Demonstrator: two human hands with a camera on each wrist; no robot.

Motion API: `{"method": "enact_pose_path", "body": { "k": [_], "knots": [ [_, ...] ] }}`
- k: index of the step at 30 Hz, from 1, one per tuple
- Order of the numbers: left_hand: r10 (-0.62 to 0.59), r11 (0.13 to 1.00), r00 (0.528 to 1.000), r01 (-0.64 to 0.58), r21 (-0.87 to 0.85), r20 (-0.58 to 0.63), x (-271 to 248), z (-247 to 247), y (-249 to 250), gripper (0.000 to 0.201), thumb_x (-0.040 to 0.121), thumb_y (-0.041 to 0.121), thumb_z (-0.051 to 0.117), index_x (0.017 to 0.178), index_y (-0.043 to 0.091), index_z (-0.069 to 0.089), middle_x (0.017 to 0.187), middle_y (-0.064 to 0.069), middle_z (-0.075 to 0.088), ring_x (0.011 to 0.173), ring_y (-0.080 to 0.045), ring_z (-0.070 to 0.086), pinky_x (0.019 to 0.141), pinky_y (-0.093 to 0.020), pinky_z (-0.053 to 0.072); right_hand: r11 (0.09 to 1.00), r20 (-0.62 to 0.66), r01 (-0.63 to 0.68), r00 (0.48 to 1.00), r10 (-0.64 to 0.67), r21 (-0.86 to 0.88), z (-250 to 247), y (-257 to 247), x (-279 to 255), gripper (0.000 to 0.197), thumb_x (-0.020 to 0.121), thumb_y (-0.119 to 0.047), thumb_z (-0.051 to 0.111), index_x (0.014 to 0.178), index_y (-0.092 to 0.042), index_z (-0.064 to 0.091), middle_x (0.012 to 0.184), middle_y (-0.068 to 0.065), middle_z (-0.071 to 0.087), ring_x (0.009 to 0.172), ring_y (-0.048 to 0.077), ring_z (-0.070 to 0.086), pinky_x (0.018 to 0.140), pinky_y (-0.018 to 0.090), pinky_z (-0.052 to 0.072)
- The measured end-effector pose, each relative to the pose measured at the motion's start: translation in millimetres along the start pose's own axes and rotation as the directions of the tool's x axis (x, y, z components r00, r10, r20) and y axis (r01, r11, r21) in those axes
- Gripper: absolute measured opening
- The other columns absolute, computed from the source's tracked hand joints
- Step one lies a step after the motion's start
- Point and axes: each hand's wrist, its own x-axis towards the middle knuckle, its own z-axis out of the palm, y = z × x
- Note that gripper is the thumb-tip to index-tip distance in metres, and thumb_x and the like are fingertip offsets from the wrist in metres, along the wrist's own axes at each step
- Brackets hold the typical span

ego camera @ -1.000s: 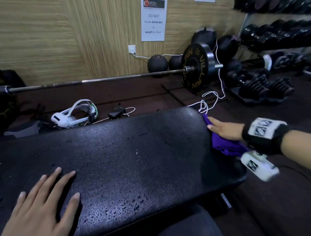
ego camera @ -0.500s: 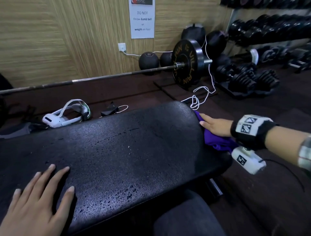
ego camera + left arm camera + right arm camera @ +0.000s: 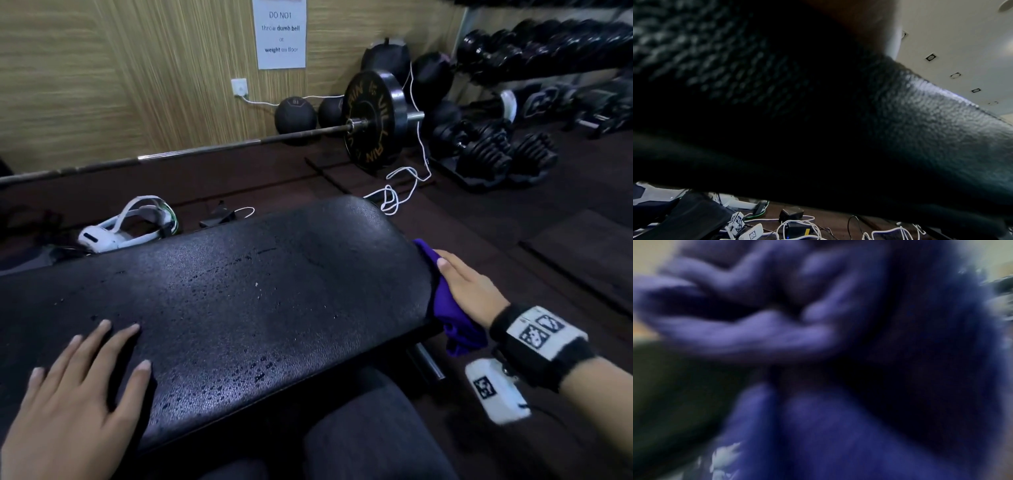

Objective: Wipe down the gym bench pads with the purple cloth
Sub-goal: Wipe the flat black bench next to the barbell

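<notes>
Purple cloth (image 3: 448, 308) sits bunched against the right end of the black pad (image 3: 239, 291), where my right hand (image 3: 471, 291) presses it with straight fingers. My left hand (image 3: 75, 394) lies flat on the pad's near left, fingers spread. Water droplets speckle the pad between them; a barbell (image 3: 239, 145) lies on the floor beyond.

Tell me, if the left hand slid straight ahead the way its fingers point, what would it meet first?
Only more wet bench pad: the left hand lies flat on it, fingers aimed at the far edge. Past that, probably the white headset on the floor, though depth is unclear.
</notes>
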Motion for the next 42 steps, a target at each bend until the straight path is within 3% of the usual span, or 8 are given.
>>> {"method": "enact_pose_path", "body": {
  "k": [5,11,20,25,27,31,36,42],
  "knots": [
    [-0.025,0.999,1.0,0.025,0.026,0.007,-4,-5,8,0.057,0.081,0.061,0.033,0.133,0.041,0.045,0.15,0.004,0.037,0.14,-0.027,0.03,0.113,-0.057,0.024,0.987,-0.368,0.019,0.929,0.042,0.16,45,8,-55,0.043,0.101,-0.027,0.033,0.144,-0.02,0.032,0.145,0.016,0.036,0.133,0.028,0.034,0.104,0.024,0.023],
    [-0.041,0.998,0.999,0.04,0.049,0.017,-5,-8,12,0.057,0.082,0.062,0.031,0.134,0.043,0.044,0.15,0.004,0.039,0.14,-0.026,0.029,0.114,-0.056,0.024,0.867,-0.334,-0.033,0.915,0.226,0.496,121,-5,-99,0.062,0.1,-0.029,0.028,0.148,-0.021,-0.009,0.154,0.012,-0.018,0.143,0.016,-0.013,0.098,0.008,-0.004],
    [-0.068,0.992,0.997,0.064,0.105,0.043,-7,-16,23,0.056,0.082,0.061,0.03,0.133,0.042,0.045,0.15,0.006,0.039,0.139,-0.024,0.033,0.112,-0.054,0.024,0.898,-0.499,0.043,0.842,0.202,0.437,98,1,-81,0.05,0.102,-0.024,0.028,0.149,-0.018,0.013,0.157,0.009,0.004,0.143,0.013,0.004,0.098,0.001,0.0],
    [-0.076,0.988,0.995,0.068,0.136,0.06,-8,-19,24,0.057,0.083,0.06,0.029,0.134,0.041,0.045,0.15,0.006,0.039,0.14,-0.023,0.033,0.11,-0.053,0.025,0.96,-0.485,0.164,0.874,-0.035,0.225,116,-2,-127,0.059,0.097,-0.024,0.044,0.148,-0.018,0.014,0.156,0.011,-0.002,0.118,-0.028,-0.004,0.083,-0.014,0.006],
    [-0.075,0.988,0.995,0.065,0.143,0.064,-9,-20,25,0.059,0.082,0.06,0.029,0.135,0.038,0.047,0.15,0.004,0.041,0.14,-0.024,0.033,0.111,-0.053,0.023,0.959,-0.522,0.274,0.829,-0.199,0.069,107,-2,-130,0.06,0.092,-0.028,0.043,0.147,-0.019,0.021,0.156,0.009,0.001,0.129,-0.017,0.005,0.097,-0.003,0.015],
    [-0.064,0.984,0.995,0.05,0.171,0.081,-10,-23,27,0.063,0.083,0.06,0.027,0.136,0.035,0.048,0.15,0.003,0.041,0.14,-0.024,0.033,0.112,-0.052,0.023,0.893,-0.372,0.348,0.819,-0.438,-0.285,86,-3,-102,0.052,0.095,-0.023,0.032,0.143,-0.003,0.03,0.151,0.026,0.01,0.138,0.041,0.006,0.109,0.059,0.022],
    [-0.067,0.982,0.994,0.051,0.182,0.084,-12,-24,30,0.064,0.083,0.06,0.027,0.138,0.034,0.048,0.15,0.002,0.041,0.141,-0.023,0.033,0.113,-0.05,0.021,0.672,-0.13,0.314,0.842,-0.524,-0.671,64,-9,-77,0.053,0.089,-0.033,0.029,0.134,-0.014,0.051,0.142,0.01,0.045,0.123,0.046,0.045,0.104,0.06,0.025],
    [-0.067,0.975,0.993,0.044,0.218,0.098,-13,-24,29,0.064,0.085,0.059,0.027,0.14,0.033,0.047,0.151,0.002,0.04,0.141,-0.022,0.033,0.114,-0.049,0.022,0.68,-0.031,0.304,0.9,-0.434,-0.667,73,-43,-42,0.06,0.089,-0.046,0.018,0.136,-0.023,0.048,0.145,0.004,0.041,0.129,0.045,0.035,0.109,0.051,0.027]
  ]
}}
